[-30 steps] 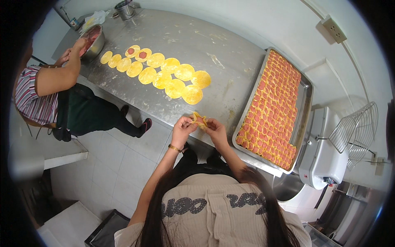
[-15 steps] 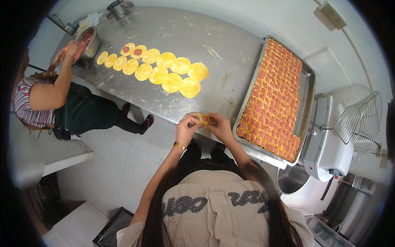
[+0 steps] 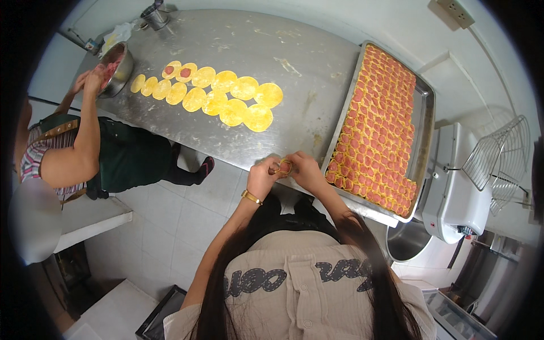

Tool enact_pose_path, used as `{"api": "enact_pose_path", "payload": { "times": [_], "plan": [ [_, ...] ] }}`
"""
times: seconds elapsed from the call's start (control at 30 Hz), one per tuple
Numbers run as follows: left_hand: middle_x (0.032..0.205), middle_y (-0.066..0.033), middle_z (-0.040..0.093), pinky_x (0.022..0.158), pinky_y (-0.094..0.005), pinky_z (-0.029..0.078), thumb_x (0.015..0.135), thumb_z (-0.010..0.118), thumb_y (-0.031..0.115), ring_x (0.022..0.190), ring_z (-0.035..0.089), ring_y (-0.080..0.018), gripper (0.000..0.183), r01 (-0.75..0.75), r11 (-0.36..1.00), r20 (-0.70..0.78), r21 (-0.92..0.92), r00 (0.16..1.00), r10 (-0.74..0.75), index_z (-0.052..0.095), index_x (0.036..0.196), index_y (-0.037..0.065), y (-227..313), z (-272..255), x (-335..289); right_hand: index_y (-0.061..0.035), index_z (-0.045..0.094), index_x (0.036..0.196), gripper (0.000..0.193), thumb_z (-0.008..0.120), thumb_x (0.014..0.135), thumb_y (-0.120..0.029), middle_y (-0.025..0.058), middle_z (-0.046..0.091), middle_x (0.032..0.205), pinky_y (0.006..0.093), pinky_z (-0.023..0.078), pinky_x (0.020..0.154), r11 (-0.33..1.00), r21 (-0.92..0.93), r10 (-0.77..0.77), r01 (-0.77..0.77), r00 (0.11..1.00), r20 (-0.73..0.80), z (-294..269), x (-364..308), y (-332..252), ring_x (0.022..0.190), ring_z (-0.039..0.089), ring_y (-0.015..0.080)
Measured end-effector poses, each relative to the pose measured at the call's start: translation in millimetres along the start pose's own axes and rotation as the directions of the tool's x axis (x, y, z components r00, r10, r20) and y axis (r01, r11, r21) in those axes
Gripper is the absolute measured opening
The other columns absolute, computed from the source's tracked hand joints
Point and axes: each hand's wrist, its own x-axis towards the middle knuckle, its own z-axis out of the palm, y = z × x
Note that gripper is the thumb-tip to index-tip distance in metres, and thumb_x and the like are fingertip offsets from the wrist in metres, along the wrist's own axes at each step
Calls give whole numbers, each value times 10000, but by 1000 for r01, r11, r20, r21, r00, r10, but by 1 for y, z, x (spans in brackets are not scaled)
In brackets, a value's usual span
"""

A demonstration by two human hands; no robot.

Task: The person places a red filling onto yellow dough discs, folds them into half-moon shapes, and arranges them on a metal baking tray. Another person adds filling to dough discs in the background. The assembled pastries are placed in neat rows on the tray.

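Between both hands, just off the near edge of the steel table, I hold a small dumpling [image 3: 285, 166]. Its yellow wrapper rings a pink filling that faces up. My left hand [image 3: 262, 178] pinches it from one side, and my right hand [image 3: 307, 170] has its fingers closed on the other side. On the table, two rows of round yellow wrappers [image 3: 232, 112] lie partly overlapping. Two at the far left end carry a dab of pink meat [image 3: 185, 73]. To my right, a large metal tray [image 3: 420, 116] holds many packed open-topped dumplings [image 3: 374, 130].
A co-worker [image 3: 73, 141] at the left has both hands at a steel bowl [image 3: 123, 73] of pink meat. A metal pitcher [image 3: 156, 18] stands at the far left of the steel table [image 3: 294, 85]. Right of the tray are a white mixer [image 3: 453, 187] and its wire guard [image 3: 496, 153].
The dumpling in my fingers has turned from a pinched, uneven shape to a rounder one with its pink top showing. The co-worker's hands have shifted slightly at the bowl.
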Motion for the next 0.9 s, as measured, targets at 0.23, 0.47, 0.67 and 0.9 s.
{"api": "enact_pose_path", "payload": {
  "times": [0.23,0.47,0.67,0.9],
  "plan": [
    [697,-89,639,570,-332,492,603,815,174,632,631,-246,357,27,988,78,153,996,-39,562,831,65,3,-2,10,-34,613,914,268,635,654,29,126,591,878,393,483,693,997,35,-67,65,997,36,1,7,2,815,587,350],
    [678,-82,615,583,-366,479,587,813,193,667,613,-275,369,-67,989,149,131,988,47,545,812,74,0,-10,13,-41,619,885,230,598,668,32,126,584,862,400,482,693,999,-30,14,-14,1000,8,3,1,-7,800,585,351],
    [681,-92,617,587,-352,490,596,809,173,658,623,-265,364,-77,966,123,246,991,48,541,814,60,2,-8,14,-43,610,871,219,577,669,35,138,570,863,414,471,720,999,48,17,-17,1000,11,-4,5,-7,837,571,361],
    [707,-95,629,603,-290,507,620,786,78,631,638,-184,325,-22,998,107,64,994,15,585,870,28,-5,-2,12,-45,606,913,266,550,671,49,150,570,901,423,468,735,1000,24,15,-16,999,39,1,4,-4,857,570,368]
  ]
}}
